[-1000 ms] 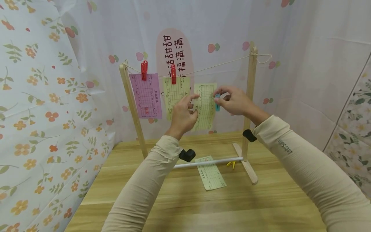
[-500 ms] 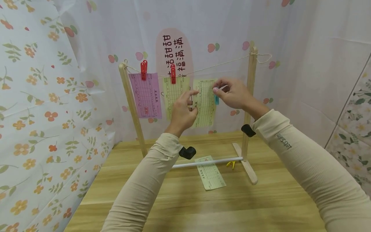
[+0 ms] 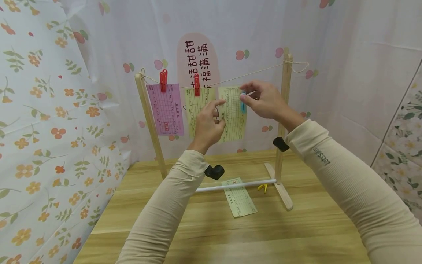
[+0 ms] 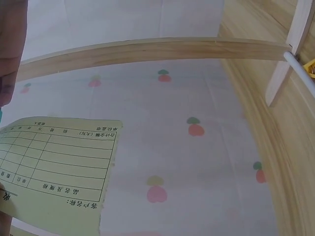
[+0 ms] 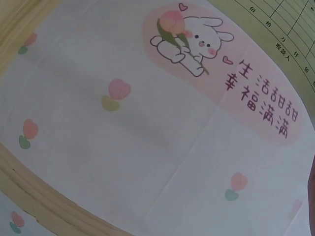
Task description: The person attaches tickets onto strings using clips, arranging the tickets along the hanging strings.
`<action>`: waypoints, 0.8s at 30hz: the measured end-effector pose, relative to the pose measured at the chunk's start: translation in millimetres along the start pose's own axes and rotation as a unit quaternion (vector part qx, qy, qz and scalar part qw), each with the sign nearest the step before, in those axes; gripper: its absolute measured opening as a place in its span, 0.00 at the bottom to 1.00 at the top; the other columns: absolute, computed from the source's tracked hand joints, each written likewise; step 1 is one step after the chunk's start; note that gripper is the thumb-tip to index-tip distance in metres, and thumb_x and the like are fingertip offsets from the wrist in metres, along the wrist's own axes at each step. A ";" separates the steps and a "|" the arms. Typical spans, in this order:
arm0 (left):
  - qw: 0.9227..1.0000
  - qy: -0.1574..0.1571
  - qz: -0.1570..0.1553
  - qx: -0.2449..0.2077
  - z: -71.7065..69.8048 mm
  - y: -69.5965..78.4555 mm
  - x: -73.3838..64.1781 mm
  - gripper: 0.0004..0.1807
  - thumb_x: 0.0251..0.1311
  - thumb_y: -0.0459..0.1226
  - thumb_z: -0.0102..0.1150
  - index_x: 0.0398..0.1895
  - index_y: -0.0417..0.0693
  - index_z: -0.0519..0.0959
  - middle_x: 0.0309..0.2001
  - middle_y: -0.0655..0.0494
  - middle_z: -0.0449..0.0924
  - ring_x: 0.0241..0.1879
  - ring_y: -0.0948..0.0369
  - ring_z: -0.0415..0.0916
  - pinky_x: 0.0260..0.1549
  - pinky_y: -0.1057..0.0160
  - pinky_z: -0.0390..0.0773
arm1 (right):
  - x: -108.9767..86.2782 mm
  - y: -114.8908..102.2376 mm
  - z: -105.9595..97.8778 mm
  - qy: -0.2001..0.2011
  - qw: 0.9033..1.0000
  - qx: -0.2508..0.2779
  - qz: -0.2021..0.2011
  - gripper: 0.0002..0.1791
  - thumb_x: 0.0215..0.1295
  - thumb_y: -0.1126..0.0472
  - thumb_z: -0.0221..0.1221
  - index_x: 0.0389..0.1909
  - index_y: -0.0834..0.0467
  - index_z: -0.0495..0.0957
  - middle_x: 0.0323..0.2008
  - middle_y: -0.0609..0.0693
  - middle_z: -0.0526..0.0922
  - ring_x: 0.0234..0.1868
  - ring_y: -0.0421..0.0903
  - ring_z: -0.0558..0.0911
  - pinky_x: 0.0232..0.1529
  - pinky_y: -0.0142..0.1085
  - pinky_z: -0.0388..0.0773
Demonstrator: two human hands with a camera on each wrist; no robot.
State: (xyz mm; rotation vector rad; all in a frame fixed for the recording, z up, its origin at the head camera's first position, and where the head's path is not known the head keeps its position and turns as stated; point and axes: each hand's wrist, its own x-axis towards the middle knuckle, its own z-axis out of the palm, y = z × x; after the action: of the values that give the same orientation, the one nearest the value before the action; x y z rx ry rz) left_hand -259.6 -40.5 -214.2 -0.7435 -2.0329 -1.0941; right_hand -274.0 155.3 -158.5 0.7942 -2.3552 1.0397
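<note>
Clothespin (image 3: 243,106), turquoise, is pinched in the right hand (image 3: 264,101); left hand (image 3: 208,126) holds the yellow receipt slip (image 3: 234,123) by its left edge.

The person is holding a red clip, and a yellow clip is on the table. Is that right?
Not quite: the held clip is blue, not red, as the head view shows. And yes, a yellow clip is on the table.

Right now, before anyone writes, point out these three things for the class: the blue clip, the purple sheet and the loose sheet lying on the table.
Blue clip (image 3: 243,106): head view, its lower part.
Purple sheet (image 3: 166,110): head view, middle.
Loose sheet (image 3: 241,201): head view, printed face.
</note>
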 end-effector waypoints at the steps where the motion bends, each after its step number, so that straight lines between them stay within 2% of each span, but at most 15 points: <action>1: 1.000 0.001 0.000 0.000 0.0 0.2 0.5 0.26 0.50 0.18 0.57 0.55 0.37 0.75 0.52 0.45 0.77 0.36 0.55 0.77 0.33 0.70 0.81 | 0.7 -0.7 -0.3 0.001 1.000 0.002 -0.001 0.18 0.70 0.60 0.56 0.55 0.65 0.74 0.49 0.61 0.80 0.47 0.58 0.82 0.47 0.50 0.78; 10: 1.000 0.013 0.004 -0.007 -0.3 1.8 4.8 0.26 0.49 0.18 0.57 0.55 0.37 0.75 0.51 0.44 0.77 0.34 0.55 0.75 0.32 0.70 0.80 | 6.3 -4.9 -4.3 0.004 1.000 0.016 -0.007 0.17 0.69 0.63 0.56 0.55 0.68 0.74 0.51 0.62 0.79 0.51 0.58 0.81 0.53 0.50 0.77; 15: 1.000 0.016 -0.001 -0.018 -0.1 2.5 6.6 0.27 0.49 0.17 0.57 0.55 0.36 0.75 0.53 0.44 0.76 0.36 0.54 0.78 0.34 0.70 0.81 | 8.6 -9.1 -7.4 0.003 1.000 0.028 0.002 0.18 0.69 0.64 0.56 0.56 0.68 0.73 0.52 0.62 0.78 0.52 0.57 0.81 0.54 0.48 0.77; 24: 1.000 0.017 -0.007 -0.022 -0.2 4.8 9.2 0.26 0.50 0.18 0.57 0.56 0.37 0.74 0.55 0.44 0.75 0.40 0.53 0.80 0.36 0.71 0.80 | 13.3 -16.9 -10.7 0.013 0.999 0.053 -0.002 0.18 0.67 0.67 0.57 0.55 0.70 0.73 0.51 0.62 0.78 0.52 0.55 0.81 0.50 0.35 0.79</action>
State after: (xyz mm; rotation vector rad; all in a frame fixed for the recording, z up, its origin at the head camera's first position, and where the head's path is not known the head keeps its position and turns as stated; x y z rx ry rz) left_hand -261.4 -36.9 -204.5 -0.7296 -1.9938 -1.1546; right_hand -271.0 149.9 -135.2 0.8183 -2.2923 1.1737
